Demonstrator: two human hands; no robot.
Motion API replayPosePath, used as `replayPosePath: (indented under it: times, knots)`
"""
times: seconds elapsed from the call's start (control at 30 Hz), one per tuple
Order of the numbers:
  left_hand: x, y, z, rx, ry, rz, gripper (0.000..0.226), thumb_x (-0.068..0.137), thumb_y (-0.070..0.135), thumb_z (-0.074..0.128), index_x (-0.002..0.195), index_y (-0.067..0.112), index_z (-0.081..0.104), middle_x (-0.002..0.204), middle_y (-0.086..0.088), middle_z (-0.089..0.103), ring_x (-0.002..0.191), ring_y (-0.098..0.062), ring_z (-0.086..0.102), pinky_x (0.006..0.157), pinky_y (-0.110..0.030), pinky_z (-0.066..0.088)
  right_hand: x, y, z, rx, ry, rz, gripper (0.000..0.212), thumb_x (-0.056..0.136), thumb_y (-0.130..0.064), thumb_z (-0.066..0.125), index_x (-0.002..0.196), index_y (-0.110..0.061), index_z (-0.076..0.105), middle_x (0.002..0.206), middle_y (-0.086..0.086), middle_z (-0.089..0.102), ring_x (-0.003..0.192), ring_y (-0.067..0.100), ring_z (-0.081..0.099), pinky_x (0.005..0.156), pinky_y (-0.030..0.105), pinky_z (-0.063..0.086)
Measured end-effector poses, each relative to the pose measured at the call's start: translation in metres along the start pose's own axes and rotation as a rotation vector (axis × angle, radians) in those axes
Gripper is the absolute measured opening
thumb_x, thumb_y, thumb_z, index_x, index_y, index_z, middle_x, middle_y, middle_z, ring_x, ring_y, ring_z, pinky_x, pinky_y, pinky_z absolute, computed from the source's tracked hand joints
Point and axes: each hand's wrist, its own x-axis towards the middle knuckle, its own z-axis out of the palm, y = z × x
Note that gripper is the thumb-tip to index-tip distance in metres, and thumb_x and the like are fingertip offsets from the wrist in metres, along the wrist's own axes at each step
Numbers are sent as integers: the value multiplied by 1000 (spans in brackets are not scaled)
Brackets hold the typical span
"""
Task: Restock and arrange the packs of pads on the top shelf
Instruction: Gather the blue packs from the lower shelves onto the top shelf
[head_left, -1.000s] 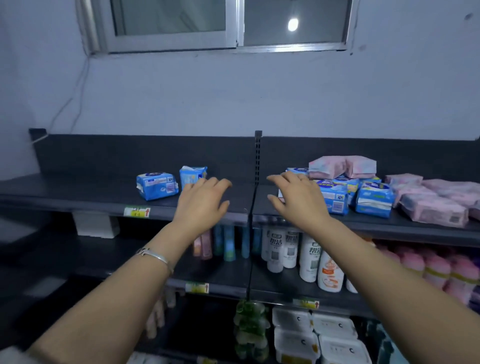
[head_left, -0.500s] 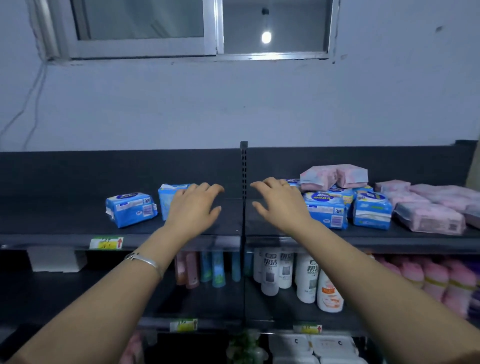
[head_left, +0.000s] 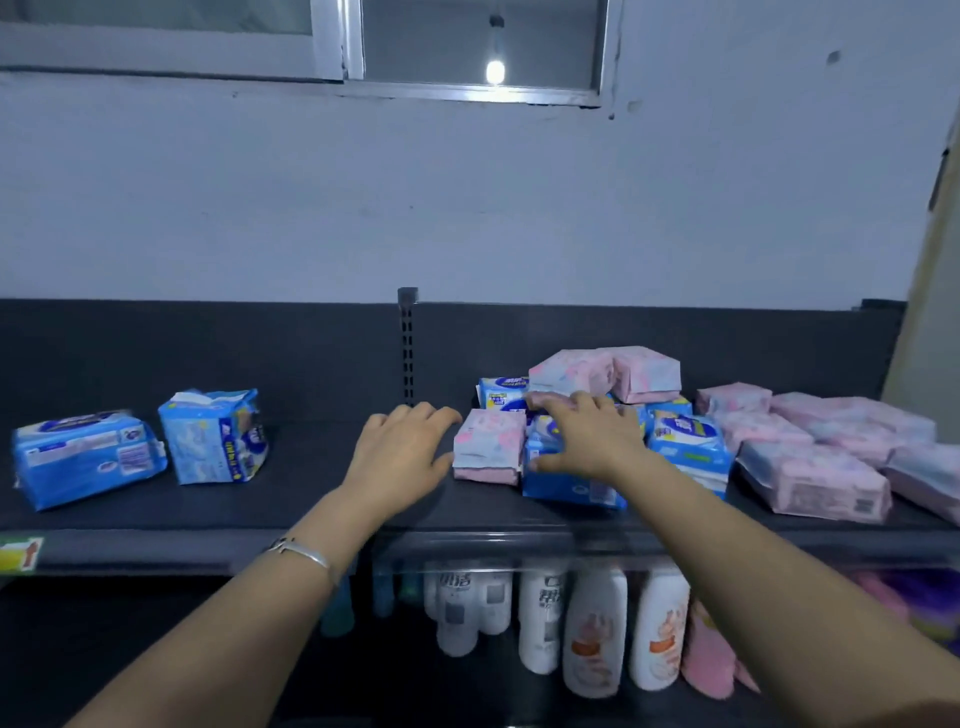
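Labels: print on all packs is blurred, nothing legible. Blue packs carry a dark blue oval logo and white text blocks. Yellow shelf tag (head_left: 18, 553) with a red arrow, far left of the left hand, on the shelf edge. White bottles (head_left: 595, 629) on the shelf below the right hand show characters, unreadable.

Left hand (head_left: 402, 457): palm down over the top shelf (head_left: 311, 467), fingers loosely curved and slack, holding nothing. Thumb is at the left side of a pink pack (head_left: 488, 447); contact cannot be confirmed. Silver bracelet (head_left: 301, 551) on that wrist.

Right hand (head_left: 592, 441): palm down, fingers spread and nearly straight, resting on top of a blue pack (head_left: 566, 483), thumb on the pack's front-left corner. Not curled round it.

The pink pack stands between the two hands, touching the blue pack.

Beyond the right hand: two pink packs (head_left: 571, 371) stacked on more blue packs. Just right of it: another blue pack (head_left: 691, 441), then a pile of pink packs (head_left: 810, 478).

Well left of the left hand: two blue packs (head_left: 88, 457), one lying, one upright (head_left: 215, 436).
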Motion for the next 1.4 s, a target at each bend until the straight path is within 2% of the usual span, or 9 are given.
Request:
replayPosePath:
  times: [0.1, 0.17, 0.33, 0.47, 0.6, 0.93, 1.03, 1.17, 1.4]
  knots:
    - [20, 16, 19, 2, -24, -21, 42, 93, 37, 46, 134, 33, 40, 126, 8, 49, 117, -17, 45, 94, -33, 33, 18, 28, 12, -41, -205, 7, 102, 69, -67, 67, 148, -43, 7, 153, 9, 23, 140, 34, 23, 108, 55, 23]
    - [30, 25, 30, 7, -47, -39, 43, 93, 36, 46, 135, 33, 39, 127, 7, 49, 118, -18, 45, 94, -34, 33, 28, 40, 23, -46, -266, -13, 106, 68, -66, 69, 148, -42, 5, 153, 8, 25, 138, 35, 26, 107, 57, 27]
    - [48, 40, 45, 16, -85, -68, 46, 92, 35, 47, 136, 33, 37, 130, 7, 47, 120, -18, 44, 97, -34, 32, 37, 49, 27, 73, -131, -66, 94, 69, -54, 73, 145, -38, 20, 137, 8, 41, 128, 34, 35, 92, 46, 41]
    - [62, 44, 40, 26, -56, -72, 45, 91, 37, 48, 135, 33, 38, 128, 6, 47, 119, -18, 44, 96, -35, 32, 40, 51, 5, 114, 20, -87, 88, 69, -54, 70, 143, -37, 25, 129, 8, 46, 120, 33, 40, 84, 39, 41]
    - [62, 36, 25, 68, 21, -96, 37, 90, 35, 49, 126, 25, 43, 120, 3, 50, 113, -21, 47, 89, -34, 35, 44, 25, -21, 116, 127, -177, 88, 68, -57, 68, 143, -39, 25, 128, 6, 46, 118, 33, 41, 86, 40, 40]
    - [-9, -106, -14, 185, -42, -306, 52, 90, 37, 54, 138, 27, 37, 134, -1, 45, 128, -23, 40, 101, -41, 33, 46, -111, -15, 137, 89, -336, 92, 68, -61, 68, 144, -39, 22, 126, 5, 47, 115, 32, 43, 81, 38, 40]
    - [-30, -159, -21, 208, -75, -360, 56, 89, 36, 55, 140, 28, 35, 140, 1, 40, 134, -20, 32, 104, -41, 30, 48, -154, -8, 131, 53, -309, 92, 69, -62, 68, 144, -39, 21, 128, 6, 46, 118, 32, 42, 87, 41, 42]
    - [-42, -214, -19, 212, -158, -366, 64, 90, 37, 54, 146, 28, 26, 151, 2, 27, 141, -20, 20, 109, -41, 25, 51, -208, 7, 147, 3, -229, 91, 70, -60, 69, 144, -38, 20, 130, 5, 43, 120, 31, 39, 82, 39, 42]
    - [-37, -254, -1, 204, -231, -306, 71, 93, 32, 51, 151, 26, 9, 160, -2, 0, 146, -26, -1, 114, -44, 19, 56, -264, 38, 148, -26, -137, 95, 72, -59, 71, 146, -38, 16, 134, 8, 37, 125, 33, 33, 89, 41, 43]
